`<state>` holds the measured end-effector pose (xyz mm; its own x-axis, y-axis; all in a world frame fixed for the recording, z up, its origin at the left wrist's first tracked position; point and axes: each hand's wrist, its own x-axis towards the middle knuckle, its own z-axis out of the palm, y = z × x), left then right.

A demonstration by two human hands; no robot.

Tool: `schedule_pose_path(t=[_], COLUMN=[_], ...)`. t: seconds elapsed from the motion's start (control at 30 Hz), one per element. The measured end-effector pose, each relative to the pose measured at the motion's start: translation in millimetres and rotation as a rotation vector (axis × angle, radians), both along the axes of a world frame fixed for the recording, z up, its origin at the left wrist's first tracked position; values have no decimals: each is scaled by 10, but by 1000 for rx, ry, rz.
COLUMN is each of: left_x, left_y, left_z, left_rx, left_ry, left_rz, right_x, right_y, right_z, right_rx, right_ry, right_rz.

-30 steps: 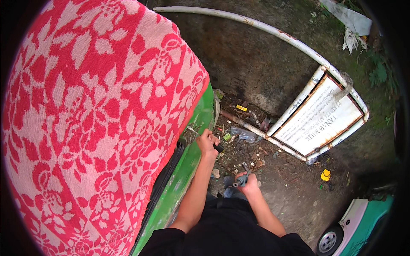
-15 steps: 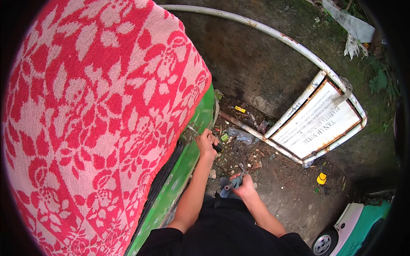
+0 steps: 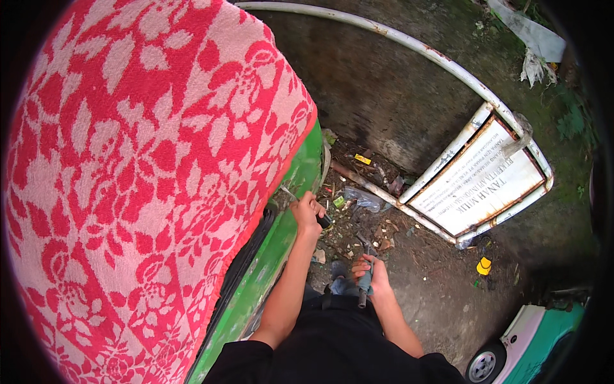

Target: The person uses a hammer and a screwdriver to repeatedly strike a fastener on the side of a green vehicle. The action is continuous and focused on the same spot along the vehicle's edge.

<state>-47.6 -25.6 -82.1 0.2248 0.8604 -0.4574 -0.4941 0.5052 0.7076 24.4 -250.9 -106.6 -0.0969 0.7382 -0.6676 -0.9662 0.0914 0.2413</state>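
Note:
My left hand (image 3: pixel 308 214) is closed around a black-handled screwdriver-like tool (image 3: pixel 326 221). Its thin metal shaft points up and left to the green painted panel (image 3: pixel 306 168), beside the hem of a red-and-pink floral towel (image 3: pixel 147 173). Whether the tip touches the panel, I cannot tell. Lower and to the right, in front of my body, my right hand (image 3: pixel 375 275) grips a grey-blue cylindrical tool (image 3: pixel 365 281). A bare tubular metal end points toward me, and a narrow metal part sticks out at the far end. Its exact kind is unclear.
A bent white pipe frame (image 3: pixel 409 40) holds a rusty-edged white sign (image 3: pixel 480 176) to the right. Litter, including a clear plastic bottle (image 3: pixel 362 198) and a yellow item (image 3: pixel 483 265), lies on the ground. At lower right is a green-and-white vehicle (image 3: pixel 531 345).
My right hand has turned the grey-blue tool more upright, with its tubular end swung toward my body, and moved slightly right. My left hand stays nearly in place at the panel.

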Motion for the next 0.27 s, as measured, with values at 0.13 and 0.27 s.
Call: schedule_pose_path(t=[0.13, 0.27], left_x=[-32, 29], left_y=[15, 40], left_z=[-12, -109], left_rx=[41, 39], left_ry=[38, -16], left_rz=[39, 100], right_x=[42, 54], right_y=[11, 18], right_z=[19, -62], right_rx=[21, 12], right_ry=[7, 158], right_rz=[47, 6])
